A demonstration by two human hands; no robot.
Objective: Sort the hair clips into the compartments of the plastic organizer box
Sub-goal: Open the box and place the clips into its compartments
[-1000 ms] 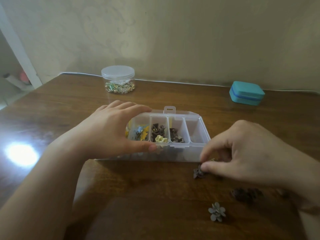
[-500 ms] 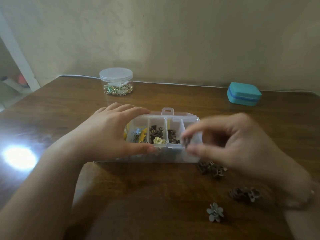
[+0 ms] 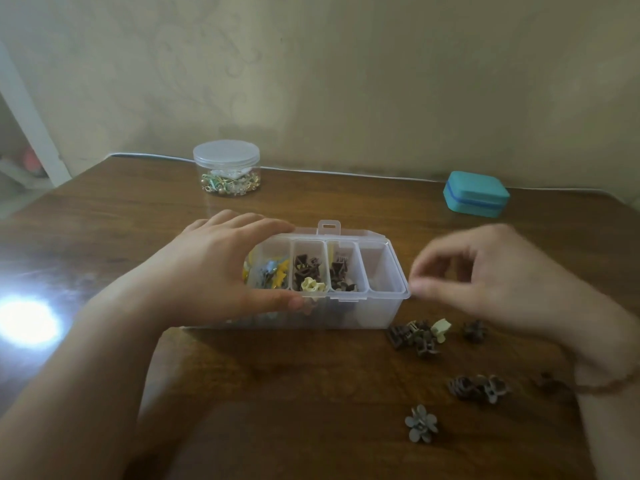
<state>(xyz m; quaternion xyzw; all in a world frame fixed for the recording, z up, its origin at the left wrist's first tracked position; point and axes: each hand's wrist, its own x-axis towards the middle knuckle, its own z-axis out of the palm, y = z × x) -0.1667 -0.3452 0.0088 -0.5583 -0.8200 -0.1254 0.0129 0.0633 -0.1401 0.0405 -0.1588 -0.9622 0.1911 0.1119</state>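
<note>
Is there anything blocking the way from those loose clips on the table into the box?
Nothing visible does. The organizer box has its lid open, and the loose hair clips lie on bare table just beside its right end. The right hand hovers above them.

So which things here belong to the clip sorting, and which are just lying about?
Job: organizer box; loose hair clips; grey flower clip; left hand holding the box; right hand.
Lying about: lidded jar; teal case.
</note>
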